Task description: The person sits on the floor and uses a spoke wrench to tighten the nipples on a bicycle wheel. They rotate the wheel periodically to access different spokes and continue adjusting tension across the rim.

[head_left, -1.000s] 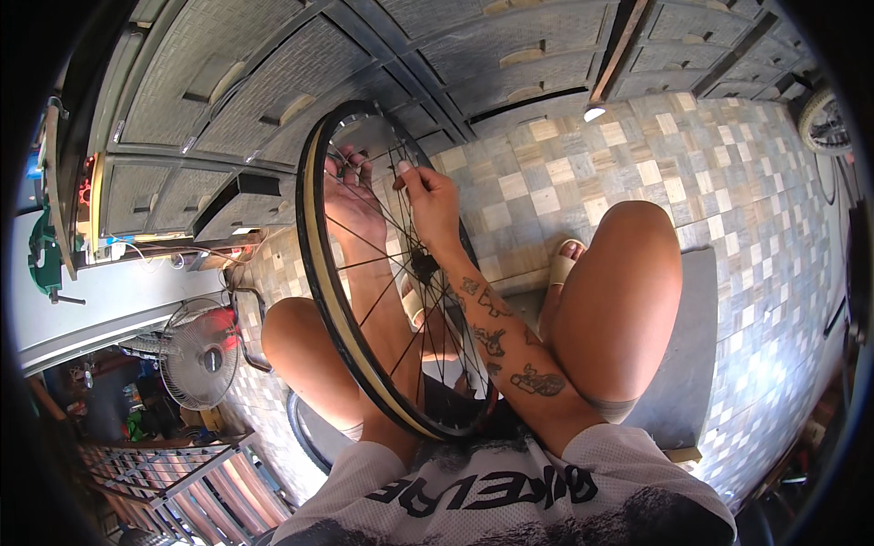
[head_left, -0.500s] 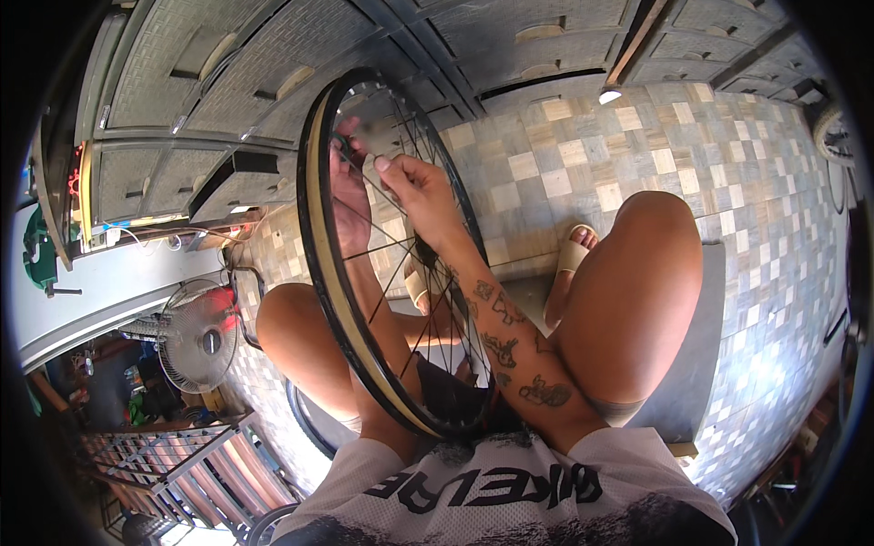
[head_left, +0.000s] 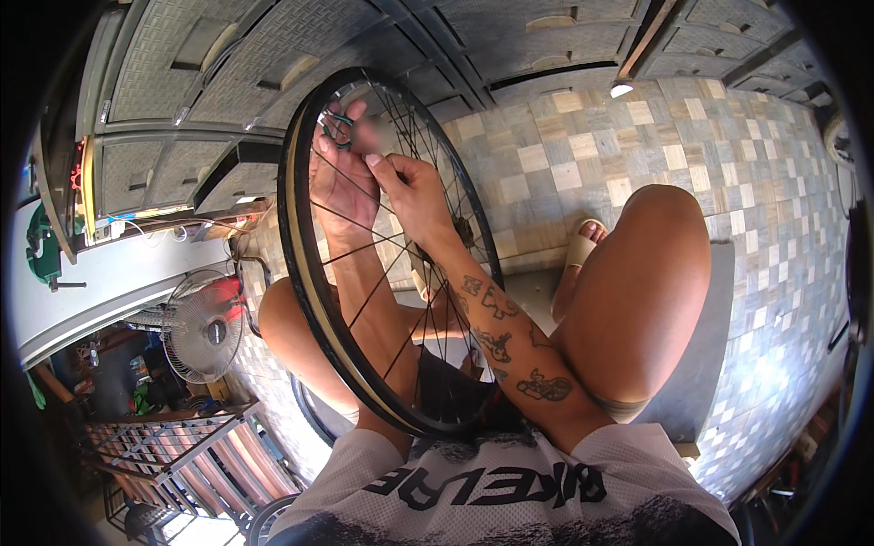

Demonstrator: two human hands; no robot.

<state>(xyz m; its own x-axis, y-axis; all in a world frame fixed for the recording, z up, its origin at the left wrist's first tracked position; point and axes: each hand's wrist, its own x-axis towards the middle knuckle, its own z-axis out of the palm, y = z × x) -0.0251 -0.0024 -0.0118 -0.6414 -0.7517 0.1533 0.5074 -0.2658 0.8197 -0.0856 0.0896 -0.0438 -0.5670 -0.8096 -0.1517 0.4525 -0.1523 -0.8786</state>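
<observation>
A bicycle wheel (head_left: 289, 238) with a black rim, a tan band round it and thin dark spokes stands tilted in front of me, its lower edge at my lap. My left hand (head_left: 344, 187) reaches through behind the spokes, palm up, near the far part of the rim. Its fingers curl round a small teal-and-black ring-shaped tool (head_left: 339, 133), which looks like a spoke wrench. My right hand (head_left: 414, 196) is beside it, thumb and forefinger pinched together at the spokes. What is in that pinch is too small to make out, and a smeared patch covers the left fingertips.
Grey woven-pattern drawers (head_left: 218, 82) line the far side. A fan (head_left: 206, 329) stands at left, above a metal rack (head_left: 182, 450). A green clamp (head_left: 44, 246) is at the far left. My knees flank the wheel, over a grey mat (head_left: 701, 337) on checkered flooring.
The wheel's far part has shifted slightly left. My left hand has turned, showing more palm and the teal tool. The right hand has moved slightly left and down, still pinched.
</observation>
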